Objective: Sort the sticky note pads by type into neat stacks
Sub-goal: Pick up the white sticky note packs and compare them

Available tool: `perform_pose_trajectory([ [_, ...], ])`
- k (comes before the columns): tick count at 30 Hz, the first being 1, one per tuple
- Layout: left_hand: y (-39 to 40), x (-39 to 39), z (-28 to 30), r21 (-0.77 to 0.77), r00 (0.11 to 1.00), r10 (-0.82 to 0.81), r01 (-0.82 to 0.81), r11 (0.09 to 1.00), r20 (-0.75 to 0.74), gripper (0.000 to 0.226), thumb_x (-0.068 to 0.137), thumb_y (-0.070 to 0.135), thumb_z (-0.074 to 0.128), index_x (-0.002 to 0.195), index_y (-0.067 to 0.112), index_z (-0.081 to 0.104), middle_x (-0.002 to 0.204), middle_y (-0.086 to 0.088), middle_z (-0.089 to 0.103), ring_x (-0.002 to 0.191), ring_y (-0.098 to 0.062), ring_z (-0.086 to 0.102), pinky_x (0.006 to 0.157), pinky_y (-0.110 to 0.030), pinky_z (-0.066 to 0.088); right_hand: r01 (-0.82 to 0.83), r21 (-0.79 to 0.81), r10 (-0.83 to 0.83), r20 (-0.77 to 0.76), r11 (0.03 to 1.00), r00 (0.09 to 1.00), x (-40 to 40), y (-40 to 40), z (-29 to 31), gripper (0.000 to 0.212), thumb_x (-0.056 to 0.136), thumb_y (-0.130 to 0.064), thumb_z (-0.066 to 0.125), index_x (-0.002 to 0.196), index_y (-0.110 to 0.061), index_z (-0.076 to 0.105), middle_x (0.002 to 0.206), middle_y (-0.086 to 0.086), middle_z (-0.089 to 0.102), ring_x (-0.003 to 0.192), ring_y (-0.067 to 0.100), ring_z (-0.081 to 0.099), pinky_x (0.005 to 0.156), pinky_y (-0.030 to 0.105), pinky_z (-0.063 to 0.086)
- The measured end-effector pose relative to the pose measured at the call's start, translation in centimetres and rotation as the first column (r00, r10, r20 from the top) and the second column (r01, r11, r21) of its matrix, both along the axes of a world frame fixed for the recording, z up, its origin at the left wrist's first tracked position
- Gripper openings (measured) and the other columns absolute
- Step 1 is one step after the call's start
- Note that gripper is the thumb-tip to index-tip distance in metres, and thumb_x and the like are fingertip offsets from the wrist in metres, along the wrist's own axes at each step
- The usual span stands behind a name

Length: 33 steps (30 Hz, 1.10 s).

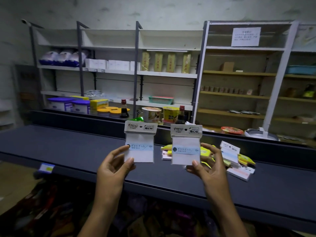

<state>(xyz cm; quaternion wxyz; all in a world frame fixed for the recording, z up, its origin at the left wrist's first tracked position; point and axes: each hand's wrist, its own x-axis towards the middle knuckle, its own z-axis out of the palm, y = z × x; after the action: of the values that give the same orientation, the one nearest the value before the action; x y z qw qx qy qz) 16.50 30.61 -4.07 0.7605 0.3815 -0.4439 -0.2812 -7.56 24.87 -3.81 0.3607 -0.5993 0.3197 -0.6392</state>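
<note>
Each of my hands holds up one packaged white sticky note pad with a pale blue band and a grey header card. My left hand (113, 165) pinches the left pad (139, 144) at its lower left corner. My right hand (207, 164) grips the right pad (186, 146) at its lower right edge. Both pads are upright, above the dark shelf (68, 147). Behind the right pad lies a loose pile of pads (239, 159), yellow and white ones mixed, some overlapping; part of the pile is hidden by my right hand.
The dark shelf has a raised back ledge (85, 120). Beyond it stand jars, soy sauce bottles (124, 109) and instant noodle cups (151, 114). White and wooden shelving units fill the background. A price tag (46, 168) sits on the shelf's front edge at left.
</note>
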Motion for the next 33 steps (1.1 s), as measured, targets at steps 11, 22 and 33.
perform_pose_trajectory([
  [11,0.1,16.8,-0.2,0.035,0.995,0.016,-0.019,0.999,0.096,0.030,0.086,0.015,0.070,0.112,0.028,0.069,0.102,0.002,0.074,0.095,-0.016,0.070,0.071,-0.023,0.059,-0.018,-0.034,0.019,0.034,0.999,0.999,16.6,0.1,-0.2,0.041,0.095,-0.002,0.059,0.121,-0.033,0.057,0.108,0.004,0.070,0.093,0.023,0.074,0.071,0.028,0.061],
  [22,-4.2,28.0,-1.0,0.060,0.990,0.113,-0.118,0.991,0.080,0.030,0.085,0.012,0.070,0.111,0.026,0.069,0.104,0.000,0.072,0.094,-0.013,0.070,0.069,-0.020,0.058,-0.055,-0.027,0.055,0.013,0.998,0.998,27.0,-5.1,-0.6,0.041,0.096,-0.002,0.058,0.117,-0.038,0.059,0.103,-0.001,0.071,0.090,0.022,0.074,0.073,0.028,0.061],
  [33,-12.7,34.6,-0.9,0.038,0.984,0.154,-0.158,0.987,0.088,0.030,0.085,0.004,0.069,0.111,0.020,0.067,0.111,-0.014,0.068,0.104,-0.026,0.066,0.070,-0.025,0.060,-0.136,-0.041,0.137,0.002,0.990,0.991,33.6,-13.8,0.2,0.043,0.096,-0.002,0.058,0.118,-0.038,0.062,0.111,0.003,0.068,0.095,0.020,0.073,0.072,0.024,0.059],
])
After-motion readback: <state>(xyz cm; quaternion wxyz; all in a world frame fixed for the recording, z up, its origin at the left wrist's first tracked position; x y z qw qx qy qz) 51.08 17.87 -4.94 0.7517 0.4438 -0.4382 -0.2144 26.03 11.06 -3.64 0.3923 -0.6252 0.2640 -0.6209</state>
